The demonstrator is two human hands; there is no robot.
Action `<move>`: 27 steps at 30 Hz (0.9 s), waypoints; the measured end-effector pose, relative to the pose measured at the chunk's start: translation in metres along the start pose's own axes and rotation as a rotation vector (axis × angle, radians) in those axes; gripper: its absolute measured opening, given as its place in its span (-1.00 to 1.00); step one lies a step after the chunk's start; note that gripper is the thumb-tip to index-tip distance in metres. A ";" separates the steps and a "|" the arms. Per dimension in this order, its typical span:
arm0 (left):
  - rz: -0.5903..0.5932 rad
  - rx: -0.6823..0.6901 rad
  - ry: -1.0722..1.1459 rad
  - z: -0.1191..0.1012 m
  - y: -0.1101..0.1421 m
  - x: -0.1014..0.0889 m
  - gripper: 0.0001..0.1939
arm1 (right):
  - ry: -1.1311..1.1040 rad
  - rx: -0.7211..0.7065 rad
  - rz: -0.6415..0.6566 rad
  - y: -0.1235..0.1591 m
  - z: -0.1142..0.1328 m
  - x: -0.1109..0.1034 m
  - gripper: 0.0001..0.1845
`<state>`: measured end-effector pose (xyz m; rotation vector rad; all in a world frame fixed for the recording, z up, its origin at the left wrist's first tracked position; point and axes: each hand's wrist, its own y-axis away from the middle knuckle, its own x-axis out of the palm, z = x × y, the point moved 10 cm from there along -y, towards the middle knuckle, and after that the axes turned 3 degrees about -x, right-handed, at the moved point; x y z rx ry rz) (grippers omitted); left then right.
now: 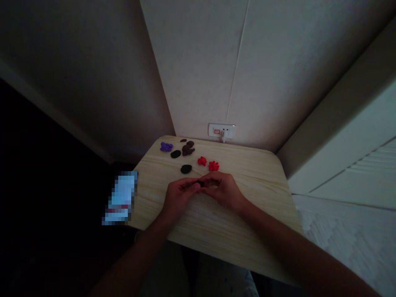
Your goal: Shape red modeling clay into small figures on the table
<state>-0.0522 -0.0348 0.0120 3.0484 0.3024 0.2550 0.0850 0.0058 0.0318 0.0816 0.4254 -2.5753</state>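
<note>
My left hand (pixel 179 196) and my right hand (pixel 224 190) meet over the middle of the wooden table. Between their fingertips both pinch a small black piece of what looks like modelling clay (pixel 200 184), mostly hidden by the fingers. Just beyond my left hand lies a flat black oval piece (pixel 186 169). Farther back is a second black oval (pixel 175 154). Two red lumpy shapes (pixel 213 166) sit just past my right hand. A brown moulded shape (pixel 187 148) and a purple one (pixel 166 147) rest near the table's far edge.
The pale wood-grain table (pixel 256 173) stands against a wall with a socket and plug (pixel 222 132). At its left edge is a bright, pixelated screen (pixel 121 198). A white panelled cabinet or door (pixel 349 165) rises on the right. The left side is very dark.
</note>
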 end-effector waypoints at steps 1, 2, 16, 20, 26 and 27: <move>-0.007 0.014 -0.020 -0.004 -0.004 -0.004 -0.82 | -0.046 0.022 -0.004 0.000 -0.002 0.001 -0.62; -0.008 0.028 -0.042 -0.008 -0.008 -0.007 -0.84 | -0.083 0.046 -0.016 0.000 -0.005 0.002 -0.60; 0.209 -0.042 0.111 0.006 -0.014 -0.004 -0.90 | -0.013 0.224 -0.149 0.007 -0.010 0.010 -0.78; 0.152 -0.022 0.123 0.009 -0.018 -0.014 -0.88 | 0.042 0.116 -0.164 -0.004 -0.006 0.008 -0.82; -0.024 0.006 0.002 0.012 -0.016 -0.026 -0.85 | -0.117 0.170 -0.124 -0.007 -0.032 0.011 -0.76; -0.055 0.005 -0.017 0.012 -0.014 -0.027 -0.85 | -0.158 0.193 -0.107 -0.006 -0.037 0.012 -0.75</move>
